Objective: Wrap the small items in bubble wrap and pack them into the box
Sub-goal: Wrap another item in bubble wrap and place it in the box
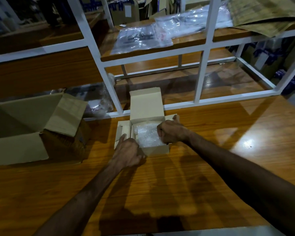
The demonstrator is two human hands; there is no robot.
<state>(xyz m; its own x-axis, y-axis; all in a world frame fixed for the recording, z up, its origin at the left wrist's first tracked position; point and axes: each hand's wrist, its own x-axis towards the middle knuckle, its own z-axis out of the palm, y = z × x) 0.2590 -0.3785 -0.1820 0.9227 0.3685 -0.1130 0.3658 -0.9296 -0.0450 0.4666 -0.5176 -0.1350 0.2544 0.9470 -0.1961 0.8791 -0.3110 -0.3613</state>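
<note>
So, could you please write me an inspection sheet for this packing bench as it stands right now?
Surface: glossy wooden table, with bright glare at the right.
Job's things: small cardboard box with its lid standing open; bubble wrap bundle inside it.
Clutter: large open carton at the left; clear plastic bags and brown paper on the shelf behind.
Grippers: left hand grips the box's near left corner, thumb on the side flap; right hand has curled fingers at the right wall, over the wrap; what it holds cannot be told.
Cables: nothing seen.
Surroundings: white metal shelf frame; dim stacked cartons beyond.
</note>
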